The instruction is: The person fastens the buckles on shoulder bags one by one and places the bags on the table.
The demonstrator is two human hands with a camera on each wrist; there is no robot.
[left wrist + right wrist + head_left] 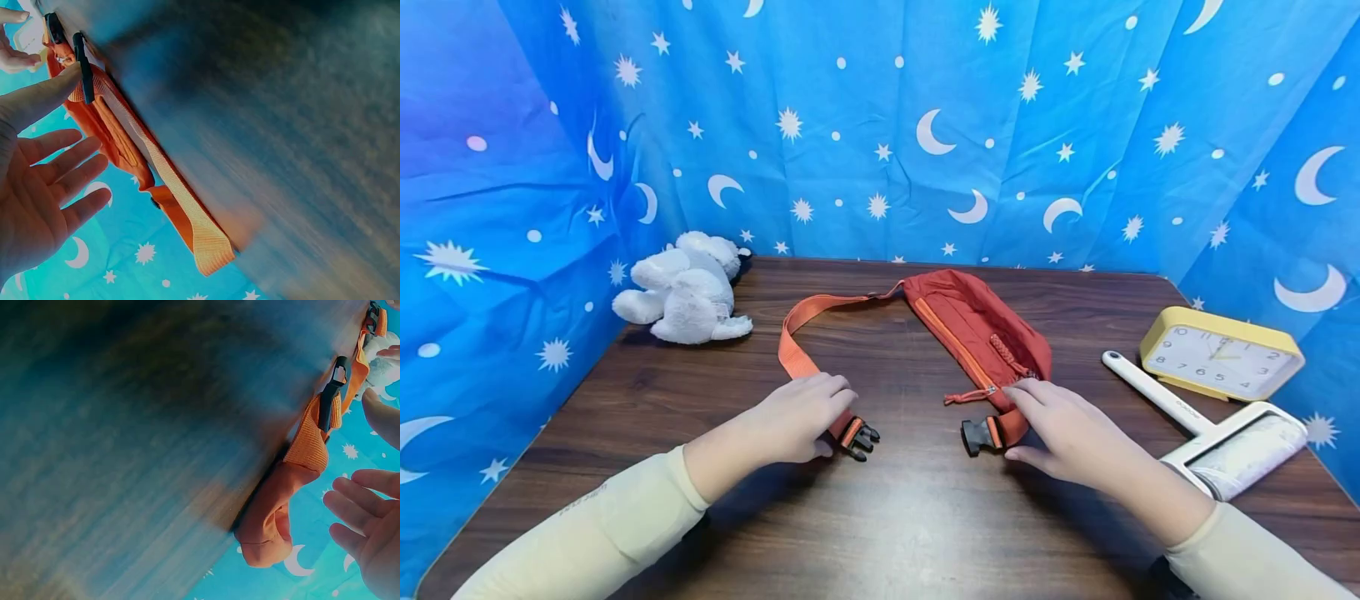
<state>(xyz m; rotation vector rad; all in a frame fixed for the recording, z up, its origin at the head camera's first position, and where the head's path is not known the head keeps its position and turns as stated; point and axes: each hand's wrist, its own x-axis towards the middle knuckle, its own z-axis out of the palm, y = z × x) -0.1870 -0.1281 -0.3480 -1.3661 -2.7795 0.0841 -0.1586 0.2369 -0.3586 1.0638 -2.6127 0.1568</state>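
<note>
A rust-red belt bag (977, 325) with an orange zip lies on the table, its orange strap (797, 333) looping out to the left. The two buckle halves are apart. My left hand (801, 417) hovers over the strap end beside the pronged half (863, 437); its fingers are spread in the left wrist view, the thumb close to the black buckle (82, 69). Whether the thumb touches it I cannot tell. By the socket half (977, 436), my right hand (1067, 429) reaches over the bag's near end. Its fingers (356, 500) are loosely extended with nothing between them in the right wrist view.
A pale plush toy (688, 287) lies at the table's back left. To the right stand a yellow clock (1221, 354) and a white lint roller (1232, 442), the roller close to my right forearm. Blue star-patterned cloth (865, 125) hangs around the table (895, 517).
</note>
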